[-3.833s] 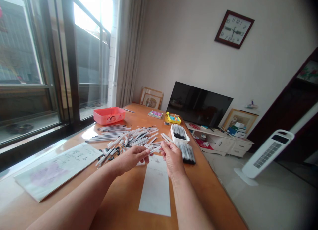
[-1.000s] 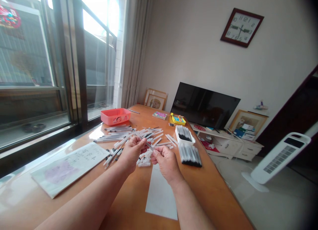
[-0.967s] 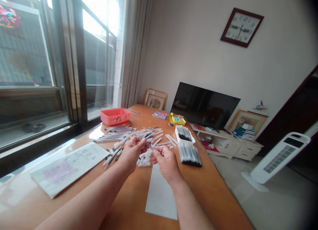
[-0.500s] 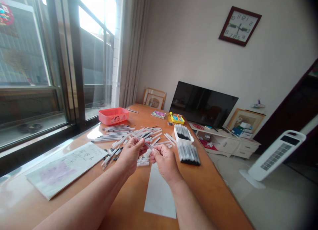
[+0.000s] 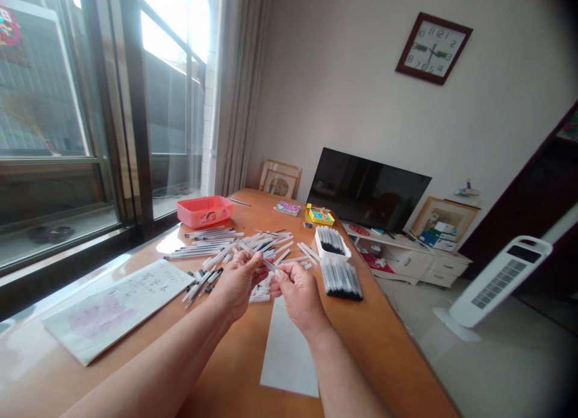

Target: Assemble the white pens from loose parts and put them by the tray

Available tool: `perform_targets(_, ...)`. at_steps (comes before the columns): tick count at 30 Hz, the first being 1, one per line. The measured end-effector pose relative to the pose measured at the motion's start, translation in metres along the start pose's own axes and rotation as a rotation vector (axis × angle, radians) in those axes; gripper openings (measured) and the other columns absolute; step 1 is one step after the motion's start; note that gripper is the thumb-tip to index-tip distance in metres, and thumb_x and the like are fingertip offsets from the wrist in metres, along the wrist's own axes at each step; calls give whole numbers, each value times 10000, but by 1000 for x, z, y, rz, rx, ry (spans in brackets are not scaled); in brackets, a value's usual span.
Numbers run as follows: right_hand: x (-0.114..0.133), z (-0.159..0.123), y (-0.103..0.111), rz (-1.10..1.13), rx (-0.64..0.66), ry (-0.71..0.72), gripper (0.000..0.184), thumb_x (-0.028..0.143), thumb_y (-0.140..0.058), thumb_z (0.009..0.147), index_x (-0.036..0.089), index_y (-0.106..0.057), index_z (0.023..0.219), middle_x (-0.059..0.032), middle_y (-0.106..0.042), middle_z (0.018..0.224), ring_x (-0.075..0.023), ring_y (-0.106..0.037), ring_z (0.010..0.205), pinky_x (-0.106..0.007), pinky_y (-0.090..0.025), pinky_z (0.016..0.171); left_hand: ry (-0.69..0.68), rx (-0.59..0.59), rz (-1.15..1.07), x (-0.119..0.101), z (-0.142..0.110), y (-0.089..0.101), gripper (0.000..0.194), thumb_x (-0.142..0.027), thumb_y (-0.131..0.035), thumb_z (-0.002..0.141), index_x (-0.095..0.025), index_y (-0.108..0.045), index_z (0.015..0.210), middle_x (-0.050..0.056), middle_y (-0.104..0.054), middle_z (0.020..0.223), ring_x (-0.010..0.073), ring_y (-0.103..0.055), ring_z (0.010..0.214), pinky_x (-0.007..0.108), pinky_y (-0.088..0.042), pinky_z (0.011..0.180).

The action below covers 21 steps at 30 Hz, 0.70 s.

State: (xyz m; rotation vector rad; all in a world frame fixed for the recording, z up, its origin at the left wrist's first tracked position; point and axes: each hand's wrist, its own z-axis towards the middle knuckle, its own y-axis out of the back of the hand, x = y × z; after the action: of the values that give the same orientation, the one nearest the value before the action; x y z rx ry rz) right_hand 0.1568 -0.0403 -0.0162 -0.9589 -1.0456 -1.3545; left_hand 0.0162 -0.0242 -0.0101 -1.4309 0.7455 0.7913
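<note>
Paper sheet (image 5: 289, 358): flat on the table (image 5: 365, 358), its far end passing under the right wrist side.
Exercise book (image 5: 117, 312): lying aslant, left of the left forearm, well apart from the fingers.
Right hand (image 5: 300, 293): thumb and fingers pinched on the near, right-hand end of the pen barrel (image 5: 270, 265).
Left hand (image 5: 238, 280): thumb and fingers closed round the same barrel, farther along and to the left; grip partly hidden.
Barrel axis: slanting from near right to far left, bridging the gap between the two sets of fingertips, raised above the table.
Nearer hand: neither; both touch the barrel. A pale length showing past the left hand may be its far end; cannot be sure.
White caps (image 5: 259, 297): clustered on the table just beyond the gap between the hands.
Black-ended pens (image 5: 342, 278): laid side by side, right of the right hand, apart from it.
Loose pens (image 5: 203, 247): strewn beyond the left hand.
White tray (image 5: 336, 255): beyond the black-ended row, holding more pens.
Red box (image 5: 205, 214): far left on the table.
</note>
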Motion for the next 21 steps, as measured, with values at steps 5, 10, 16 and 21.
perform_targets(5,-11,2,0,-52,55,5,286,448,-651,880,170,-671,944,-33,-692,765,-166,-659,647,-287,-565,610,-49,10,94,1,3,3,381,-449,-814,759,-201,-541,854,29,-733,854,143,-650,755,288,-489,770)
perform_targets(10,-17,2,9,-227,104,75,324,467,-616,915,197,-734,1050,-41,-727,835,-178,-662,720,-272,-527,639,-111,56,215,-2,3,4,400,-480,-771,783,-202,-599,1013,36,-726,883,185,-668,819,326,-492,783)
perform_targets(16,-5,6,25,-186,-71,87,318,482,-592,918,190,-715,941,-42,-712,794,-175,-634,662,-278,-517,608,-220,125,416,1,3,3,431,-511,-735,803,-194,-682,1090,32,-713,852,180,-632,784,287,-471,716)
perform_targets(21,9,4,30,-21,-98,43,393,532,-631,900,171,-701,1038,-42,-706,822,-143,-598,624,-264,-505,586,-369,129,703,15,12,13,354,-496,-681,852,-209,-730,1054,45,-744,927,216,-656,873,305,-492,766)
